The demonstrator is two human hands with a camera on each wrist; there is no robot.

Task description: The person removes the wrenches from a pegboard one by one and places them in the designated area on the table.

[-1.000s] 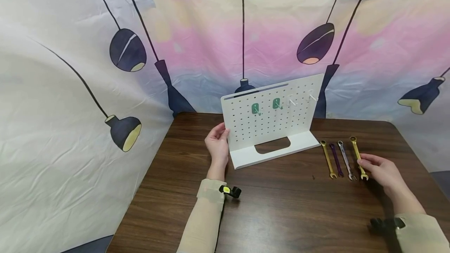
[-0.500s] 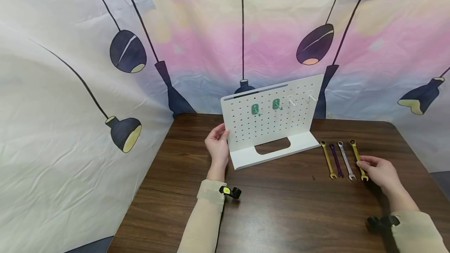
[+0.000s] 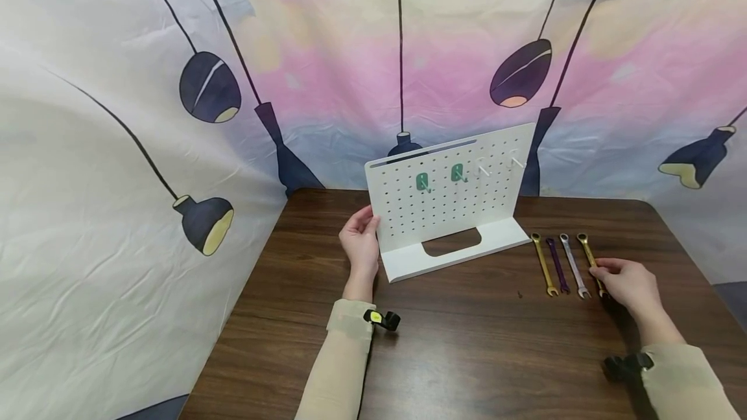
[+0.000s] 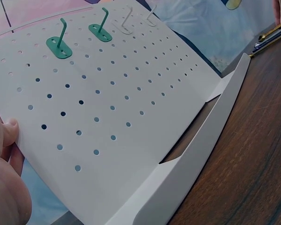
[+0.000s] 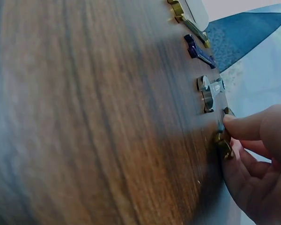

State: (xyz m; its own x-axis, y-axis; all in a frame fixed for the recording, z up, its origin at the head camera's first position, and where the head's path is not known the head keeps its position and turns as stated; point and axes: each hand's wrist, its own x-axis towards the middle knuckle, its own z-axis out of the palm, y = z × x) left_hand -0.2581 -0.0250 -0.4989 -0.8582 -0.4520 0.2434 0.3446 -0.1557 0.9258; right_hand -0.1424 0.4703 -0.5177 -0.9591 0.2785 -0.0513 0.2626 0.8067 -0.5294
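My left hand [image 3: 359, 245] holds the left edge of a white pegboard stand [image 3: 403, 212], with the thumb on its front face. On the far right, my right hand [image 3: 630, 285] pinches a gold combination wrench [image 3: 587, 253] between thumb and fingers; part of the wrench is hidden behind them. Left of it lie a silver wrench [image 3: 574, 264], a purple wrench [image 3: 558, 266] and another gold wrench [image 3: 545, 266], roughly side by side. In the right wrist view, the held wrench's open end [image 5: 223, 144] sits close to the tabletop; I cannot tell whether it touches.
The board bears two green hooks [image 4: 59, 47] and two clear hooks [image 3: 482, 168] near its top. Its base has a wide cutout. A tiny dark bit [image 3: 520, 294] lies on the brown wooden table [image 3: 467, 342]. A patterned cloth [image 3: 327, 83] hangs behind.
My right hand has shifted slightly left with the gold wrench, bringing it nearer the silver one. My left hand and the pegboard stay in place.
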